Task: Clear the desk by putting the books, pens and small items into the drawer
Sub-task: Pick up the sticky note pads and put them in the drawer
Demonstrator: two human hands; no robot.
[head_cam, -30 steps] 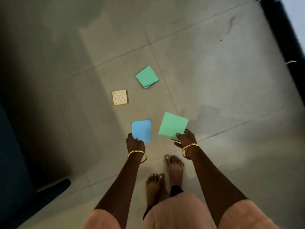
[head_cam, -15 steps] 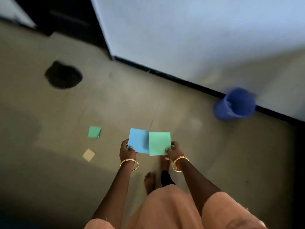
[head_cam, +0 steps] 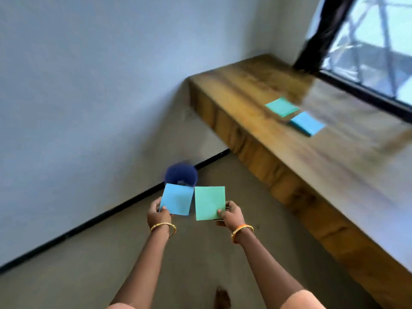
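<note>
1. Blue and green paper is held in front of the body: a blue square pad (head_cam: 176, 199) is pinched at its lower left corner by the left hand (head_cam: 158, 214), and a green square pad (head_cam: 209, 203) is pinched at its lower right corner by the right hand (head_cam: 230, 215). Each hand is clamped on its own pad, thumb on top; the two pads are held side by side, their inner edges almost touching.
2. A wooden surface (head_cam: 278, 152) is seen ahead and to the right, running along the wall under a window (head_cam: 376, 47). On it lie a second green pad (head_cam: 281, 106) and a second blue pad (head_cam: 307, 123), close together, corner towards corner, well apart from the hands.
3. The surface lies up and to the right of both hands, so the right hand is judged the nearer. Its long axis runs from the far corner of the room towards the near right.
4. No open drawer can be made out; the front of the surface shows wooden panels, but the view is blurred and whether any is a drawer cannot be told.
5. A dark blue bin (head_cam: 181, 174) stands on the floor (head_cam: 200, 259) against the wall, just beyond the held pads.
6. The step in hand is judged to be the carrying of the two held pads towards the surface; a turn to the right is likely called for.
</note>
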